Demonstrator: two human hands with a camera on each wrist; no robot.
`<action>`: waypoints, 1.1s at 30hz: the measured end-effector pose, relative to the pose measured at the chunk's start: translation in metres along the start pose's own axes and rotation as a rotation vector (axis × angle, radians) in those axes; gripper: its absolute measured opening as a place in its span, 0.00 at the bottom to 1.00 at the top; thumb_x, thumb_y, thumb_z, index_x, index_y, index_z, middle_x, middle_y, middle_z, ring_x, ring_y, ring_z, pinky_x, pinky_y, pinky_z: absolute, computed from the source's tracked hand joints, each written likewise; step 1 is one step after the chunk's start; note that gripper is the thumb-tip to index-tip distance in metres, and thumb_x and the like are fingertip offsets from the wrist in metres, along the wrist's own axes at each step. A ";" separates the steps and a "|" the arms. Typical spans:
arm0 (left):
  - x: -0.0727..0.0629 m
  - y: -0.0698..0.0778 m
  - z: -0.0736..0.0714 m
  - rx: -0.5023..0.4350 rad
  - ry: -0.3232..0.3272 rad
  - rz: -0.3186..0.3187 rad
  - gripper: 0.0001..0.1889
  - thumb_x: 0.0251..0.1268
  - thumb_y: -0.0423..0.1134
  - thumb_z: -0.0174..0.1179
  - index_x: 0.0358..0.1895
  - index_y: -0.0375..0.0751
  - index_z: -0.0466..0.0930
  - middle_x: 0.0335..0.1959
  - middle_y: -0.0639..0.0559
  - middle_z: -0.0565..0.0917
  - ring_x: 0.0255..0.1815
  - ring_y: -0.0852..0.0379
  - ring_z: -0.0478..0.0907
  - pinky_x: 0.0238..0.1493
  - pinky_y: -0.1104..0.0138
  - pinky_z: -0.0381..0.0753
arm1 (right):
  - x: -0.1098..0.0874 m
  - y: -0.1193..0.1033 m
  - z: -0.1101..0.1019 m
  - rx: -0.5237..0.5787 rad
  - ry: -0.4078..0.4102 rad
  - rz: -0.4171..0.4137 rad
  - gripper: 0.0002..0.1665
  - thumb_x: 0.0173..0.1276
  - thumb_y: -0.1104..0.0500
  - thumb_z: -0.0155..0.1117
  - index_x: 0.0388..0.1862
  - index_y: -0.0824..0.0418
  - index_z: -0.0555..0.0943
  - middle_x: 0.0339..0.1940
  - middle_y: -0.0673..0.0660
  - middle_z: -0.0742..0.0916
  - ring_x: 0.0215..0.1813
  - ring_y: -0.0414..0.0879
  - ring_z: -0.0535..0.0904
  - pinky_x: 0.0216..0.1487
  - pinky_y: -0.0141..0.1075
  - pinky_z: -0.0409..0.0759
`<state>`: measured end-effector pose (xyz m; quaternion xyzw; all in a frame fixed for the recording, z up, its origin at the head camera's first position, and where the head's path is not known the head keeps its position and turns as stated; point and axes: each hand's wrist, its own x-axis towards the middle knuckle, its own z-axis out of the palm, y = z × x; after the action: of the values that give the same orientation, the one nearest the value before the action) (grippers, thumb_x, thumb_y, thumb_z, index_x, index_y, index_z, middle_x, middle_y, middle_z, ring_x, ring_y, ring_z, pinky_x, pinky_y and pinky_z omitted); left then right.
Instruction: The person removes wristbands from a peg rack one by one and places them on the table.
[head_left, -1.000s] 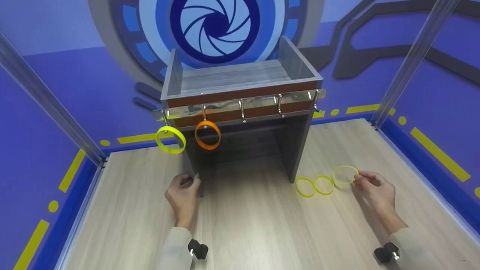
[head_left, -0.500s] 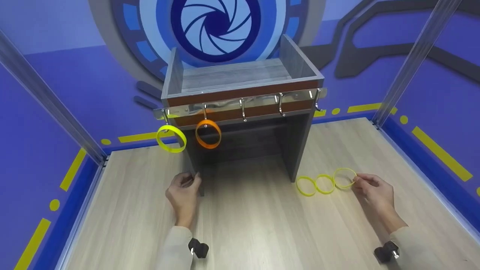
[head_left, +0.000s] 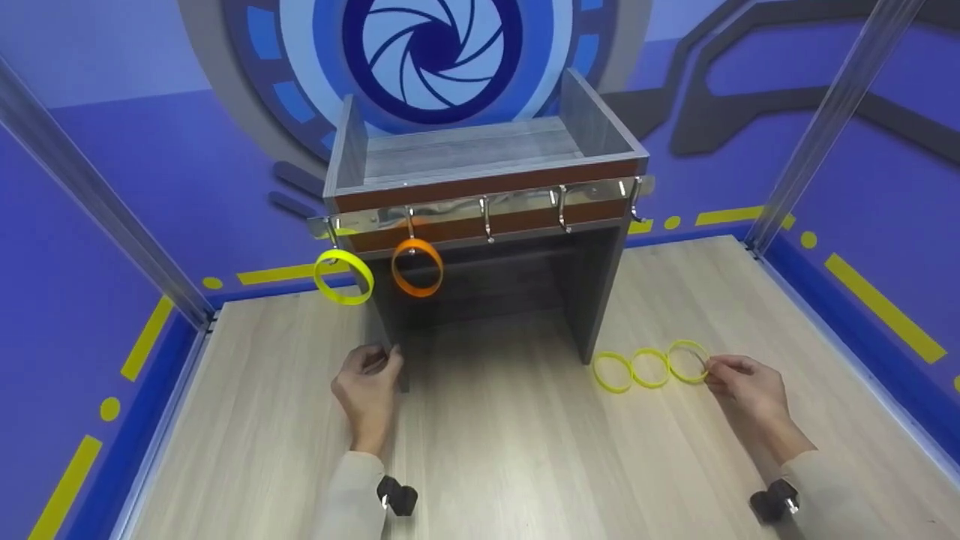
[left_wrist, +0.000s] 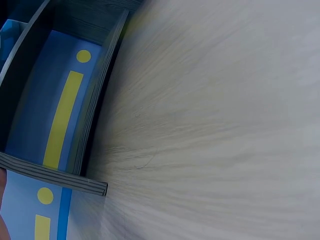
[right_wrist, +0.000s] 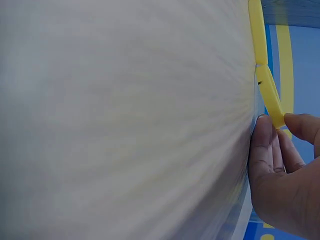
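Note:
My right hand pinches a yellow ring between thumb and fingers, low over the table. In the right wrist view, this ring tilts slightly up toward the fingertips. Two more yellow rings, a middle one and a left one, lie flat in a row beside it. My left hand grips the lower front edge of the grey wooden stand's left side panel. Across the stand runs a metal hook rail; a yellow ring and an orange ring hang from its two leftmost hooks.
The stand has an open top shelf and an open space below. The rail's other hooks, such as the middle hook, carry nothing. Blue printed walls enclose the wooden table at the back and sides.
My right hand has lowered the yellow ring toward the table, its far side now beside the middle ring. The left hand stays on the stand.

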<state>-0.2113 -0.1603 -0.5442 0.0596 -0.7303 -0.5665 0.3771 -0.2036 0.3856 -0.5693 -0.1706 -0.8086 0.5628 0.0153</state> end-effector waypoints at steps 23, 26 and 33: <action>0.000 0.001 -0.001 -0.005 -0.006 -0.020 0.08 0.55 0.25 0.77 0.34 0.31 0.86 0.33 0.42 0.90 0.33 0.44 0.90 0.36 0.77 0.86 | -0.004 -0.006 0.003 0.098 0.057 0.008 0.21 0.80 0.57 0.66 0.60 0.72 0.80 0.39 0.53 0.91 0.38 0.40 0.88 0.43 0.32 0.89; 0.000 0.001 0.000 -0.007 -0.005 -0.019 0.08 0.54 0.25 0.77 0.33 0.32 0.86 0.32 0.42 0.90 0.33 0.45 0.90 0.35 0.76 0.86 | -0.006 -0.012 0.004 0.130 0.067 -0.015 0.21 0.79 0.54 0.68 0.59 0.69 0.82 0.40 0.50 0.91 0.40 0.39 0.88 0.45 0.31 0.88; 0.000 0.001 0.001 0.026 -0.004 -0.029 0.07 0.55 0.27 0.77 0.34 0.33 0.87 0.33 0.44 0.90 0.33 0.47 0.90 0.36 0.77 0.85 | -0.016 -0.036 0.019 0.298 0.016 -0.163 0.22 0.76 0.58 0.71 0.58 0.74 0.82 0.40 0.48 0.92 0.43 0.41 0.89 0.50 0.35 0.88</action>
<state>-0.2114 -0.1595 -0.5431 0.0740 -0.7375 -0.5624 0.3665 -0.2025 0.3522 -0.5404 -0.1047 -0.7272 0.6720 0.0925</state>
